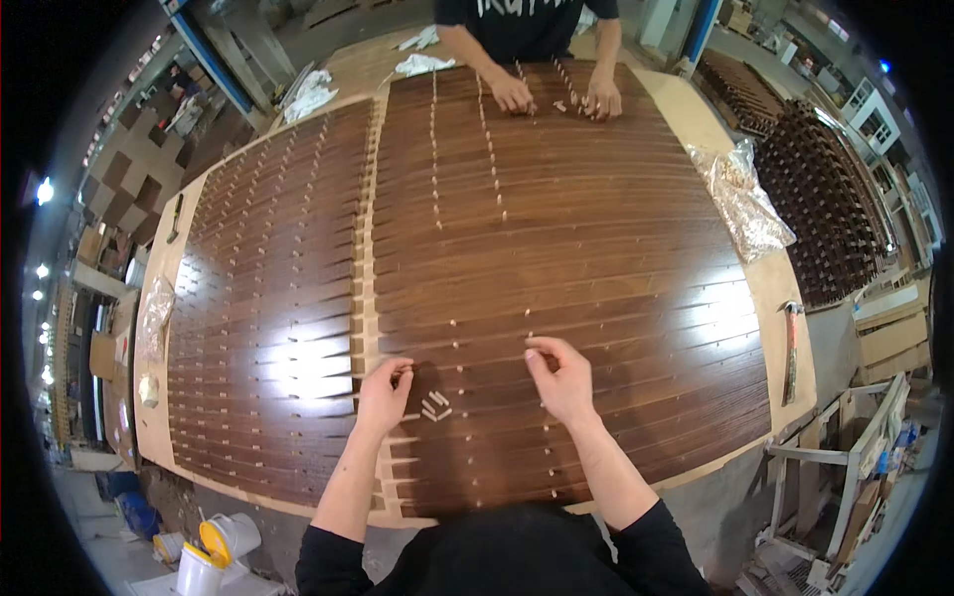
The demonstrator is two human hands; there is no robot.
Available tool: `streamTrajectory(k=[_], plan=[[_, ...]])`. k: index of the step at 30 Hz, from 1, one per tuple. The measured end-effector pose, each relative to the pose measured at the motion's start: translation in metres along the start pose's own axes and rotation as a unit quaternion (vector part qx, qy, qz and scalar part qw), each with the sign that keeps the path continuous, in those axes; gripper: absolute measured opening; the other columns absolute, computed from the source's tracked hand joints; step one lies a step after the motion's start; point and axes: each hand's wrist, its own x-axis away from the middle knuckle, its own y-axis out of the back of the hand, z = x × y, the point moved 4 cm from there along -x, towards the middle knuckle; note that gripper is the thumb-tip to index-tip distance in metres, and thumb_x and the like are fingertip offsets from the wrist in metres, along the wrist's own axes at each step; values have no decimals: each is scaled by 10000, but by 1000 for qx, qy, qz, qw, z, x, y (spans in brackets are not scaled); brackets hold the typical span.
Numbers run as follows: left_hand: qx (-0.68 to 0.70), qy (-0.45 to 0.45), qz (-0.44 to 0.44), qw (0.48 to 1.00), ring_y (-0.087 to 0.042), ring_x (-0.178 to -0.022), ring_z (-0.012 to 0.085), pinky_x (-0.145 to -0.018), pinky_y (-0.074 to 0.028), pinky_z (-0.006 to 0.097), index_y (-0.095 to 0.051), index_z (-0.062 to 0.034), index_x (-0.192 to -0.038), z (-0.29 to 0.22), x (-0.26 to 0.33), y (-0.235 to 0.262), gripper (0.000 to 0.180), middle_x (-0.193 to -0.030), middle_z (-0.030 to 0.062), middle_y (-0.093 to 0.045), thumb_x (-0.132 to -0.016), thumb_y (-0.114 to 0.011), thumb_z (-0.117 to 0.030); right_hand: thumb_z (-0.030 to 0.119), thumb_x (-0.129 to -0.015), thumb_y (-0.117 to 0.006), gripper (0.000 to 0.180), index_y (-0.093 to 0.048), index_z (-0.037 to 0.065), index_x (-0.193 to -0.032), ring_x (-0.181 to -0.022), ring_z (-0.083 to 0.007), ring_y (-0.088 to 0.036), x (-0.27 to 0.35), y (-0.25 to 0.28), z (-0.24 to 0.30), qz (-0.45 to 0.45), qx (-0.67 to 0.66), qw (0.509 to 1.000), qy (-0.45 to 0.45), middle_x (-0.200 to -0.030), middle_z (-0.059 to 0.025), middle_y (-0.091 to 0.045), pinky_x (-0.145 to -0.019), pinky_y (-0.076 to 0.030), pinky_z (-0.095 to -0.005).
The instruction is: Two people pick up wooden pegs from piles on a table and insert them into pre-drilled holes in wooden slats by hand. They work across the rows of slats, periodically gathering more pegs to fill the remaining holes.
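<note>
Dark brown wooden boards [606,288] lie side by side in front of me, with rows of small pale wooden dowels standing in them. My right hand [563,380] pinches a wooden dowel [529,339] at the board surface, thumb and forefinger pressed together. Fingers curled, my left hand [384,395] hovers by the left edge of these boards; what it holds, if anything, is hidden. Between my hands, closer to the left, several loose dowels [435,410] lie in a small pile.
Across the table a co-worker's hands [602,97] work among dowels. A second set of boards [263,219] lies left. On the right margin are a plastic bag of dowels [743,194] and a hammer [791,353]; another hammer [176,219] lies far left. White buckets [202,571] stand below.
</note>
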Motion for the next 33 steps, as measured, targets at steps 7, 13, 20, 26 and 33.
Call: streamTrajectory(k=[7,13,20,26,33], plan=[[-152,-101,-22,983,-624,-1085,315,-926,-535,415,-726,-105,-1168,-16,53,2,337,-1148,99,-664,-846,-798,-171,273,-927,-704,188,-719,168,-1083,-1015,-268,-688,30,-103,13,199,250,923,213,-975,-52,-691,-888,-524,-467],[-76,-19,5,997,-643,-1027,326,-876,-534,436,-703,-80,-1053,-12,54,-18,242,-1056,87,-662,-848,-798,-168,247,-896,-720,129,-707,172,-1000,-892,-224,-708,30,-128,12,184,395,849,299,-924,-25,-678,-817,-494,-458],[-113,-13,10,993,-634,-965,334,-872,-510,449,-686,-89,-963,-23,50,-19,184,-968,90,-672,-852,-800,-182,226,-882,-707,114,-651,129,-904,-885,-231,-712,36,-129,5,180,409,843,300,-882,-41,-681,-769,-484,-435],[-140,-60,44,987,-624,-1012,322,-897,-507,451,-679,-96,-936,-26,42,-17,173,-988,81,-671,-859,-788,-207,138,-869,-702,80,-649,88,-902,-832,-293,-713,30,-109,19,171,297,915,212,-859,-92,-691,-754,-560,-433],[-162,-77,109,978,-635,-1005,322,-888,-514,443,-649,-94,-959,-39,38,-8,149,-978,82,-664,-890,-745,-184,117,-929,-744,140,-751,41,-1046,-834,-236,-717,-53,-22,33,52,126,986,99,-968,-135,-746,-751,-579,-360]])
